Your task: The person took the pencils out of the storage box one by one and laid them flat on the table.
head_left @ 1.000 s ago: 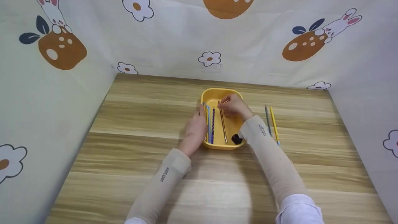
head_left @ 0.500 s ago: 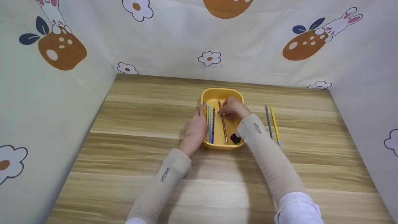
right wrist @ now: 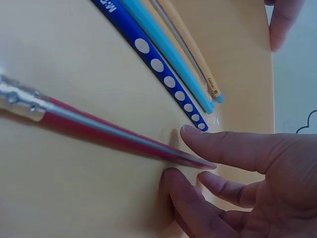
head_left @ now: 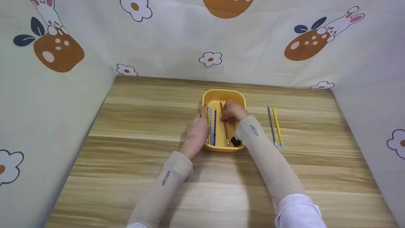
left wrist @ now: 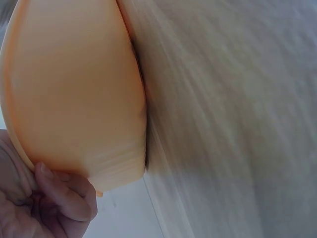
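A yellow plastic tray (head_left: pixel 224 149) sits on the table. My left hand (head_left: pixel 197 128) grips its left rim, with fingers curled at the edge in the left wrist view. My right hand (head_left: pixel 233 110) reaches into the tray over a red pencil (right wrist: pixel 114 129) with a silver ferrule. In the right wrist view its thumb and forefinger stand apart on either side of that pencil, near the narrow end. Along the tray's left side lie a dark blue pencil (right wrist: pixel 157 65) with white dots, a light blue pencil (right wrist: pixel 171 52) and yellow-orange pencils (right wrist: pixel 190 47).
Right of the tray, a grey-green pencil (head_left: pixel 271 125) and a yellow pencil (head_left: pixel 277 126) lie on the wooden table (head_left: pixel 316 158). A small black object (head_left: pixel 235 141) shows beside my right wrist, over the tray's near right corner. Patterned curtains (head_left: pixel 164 38) enclose the back and sides.
My right hand has slid a little toward me along the red pencil, which keeps its place in the tray. The left hand stays at the rim. The head view has shifted slightly.
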The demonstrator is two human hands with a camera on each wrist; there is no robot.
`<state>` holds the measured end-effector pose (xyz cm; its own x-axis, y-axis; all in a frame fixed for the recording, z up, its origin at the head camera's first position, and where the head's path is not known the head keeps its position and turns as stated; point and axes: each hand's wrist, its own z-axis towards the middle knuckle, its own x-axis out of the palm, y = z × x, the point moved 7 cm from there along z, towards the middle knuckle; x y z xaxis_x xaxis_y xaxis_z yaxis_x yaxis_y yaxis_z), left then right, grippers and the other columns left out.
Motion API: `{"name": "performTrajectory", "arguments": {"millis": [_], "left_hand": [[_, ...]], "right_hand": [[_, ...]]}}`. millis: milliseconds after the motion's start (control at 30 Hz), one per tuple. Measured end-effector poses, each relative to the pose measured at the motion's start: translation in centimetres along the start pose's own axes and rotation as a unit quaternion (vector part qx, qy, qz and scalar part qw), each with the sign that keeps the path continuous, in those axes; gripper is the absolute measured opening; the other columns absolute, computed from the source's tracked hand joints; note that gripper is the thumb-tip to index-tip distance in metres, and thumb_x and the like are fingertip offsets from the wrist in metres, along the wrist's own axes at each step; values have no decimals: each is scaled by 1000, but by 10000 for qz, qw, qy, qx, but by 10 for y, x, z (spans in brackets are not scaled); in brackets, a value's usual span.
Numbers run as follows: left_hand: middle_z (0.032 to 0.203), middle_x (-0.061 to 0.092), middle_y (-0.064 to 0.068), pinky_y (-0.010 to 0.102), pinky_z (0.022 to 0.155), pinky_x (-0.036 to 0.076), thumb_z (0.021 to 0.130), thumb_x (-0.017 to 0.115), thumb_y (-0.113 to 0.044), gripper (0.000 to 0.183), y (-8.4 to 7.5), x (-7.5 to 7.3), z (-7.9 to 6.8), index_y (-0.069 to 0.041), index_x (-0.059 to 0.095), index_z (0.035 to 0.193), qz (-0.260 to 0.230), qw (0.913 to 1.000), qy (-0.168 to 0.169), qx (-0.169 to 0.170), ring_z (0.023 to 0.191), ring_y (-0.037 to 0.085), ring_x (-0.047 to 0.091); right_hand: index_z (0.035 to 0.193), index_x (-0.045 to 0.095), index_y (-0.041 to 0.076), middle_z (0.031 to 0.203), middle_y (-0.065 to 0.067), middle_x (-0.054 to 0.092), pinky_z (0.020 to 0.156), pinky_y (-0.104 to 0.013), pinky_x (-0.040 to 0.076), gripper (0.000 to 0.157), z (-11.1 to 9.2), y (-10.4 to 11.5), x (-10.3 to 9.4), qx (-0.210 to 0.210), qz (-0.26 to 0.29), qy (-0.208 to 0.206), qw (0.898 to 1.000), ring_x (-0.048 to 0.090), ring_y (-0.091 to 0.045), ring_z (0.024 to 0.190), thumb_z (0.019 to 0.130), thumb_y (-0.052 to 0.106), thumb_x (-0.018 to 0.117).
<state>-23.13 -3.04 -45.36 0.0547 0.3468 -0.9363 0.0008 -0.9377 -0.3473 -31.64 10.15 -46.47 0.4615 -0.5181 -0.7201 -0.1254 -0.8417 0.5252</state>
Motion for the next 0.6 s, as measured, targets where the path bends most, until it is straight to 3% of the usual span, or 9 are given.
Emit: {"name": "performTrajectory", "arguments": {"millis": [300, 600], "left_hand": [[120, 56, 16, 31, 55, 51, 95, 43, -8, 62, 2, 2, 0, -9, 16, 151, -77, 9999, 67, -97, 68, 21, 59], [126, 54, 16, 31, 55, 50, 95, 43, -8, 64, 1, 1, 1, -10, 15, 152, -126, 9998, 88, -111, 66, 20, 57]], "right_hand": [[57, 54, 12, 54, 3, 50, 48, -20, 40, 29, -2, 5, -1, -291, -1127, -340, 9926, 47, -11, 53, 69, 8, 79], [54, 52, 10, 54, 0, 57, 45, -18, 48, 31, 3, -2, 0, 34, -613, -93, 9981, 54, -8, 45, 72, 0, 75]]}}
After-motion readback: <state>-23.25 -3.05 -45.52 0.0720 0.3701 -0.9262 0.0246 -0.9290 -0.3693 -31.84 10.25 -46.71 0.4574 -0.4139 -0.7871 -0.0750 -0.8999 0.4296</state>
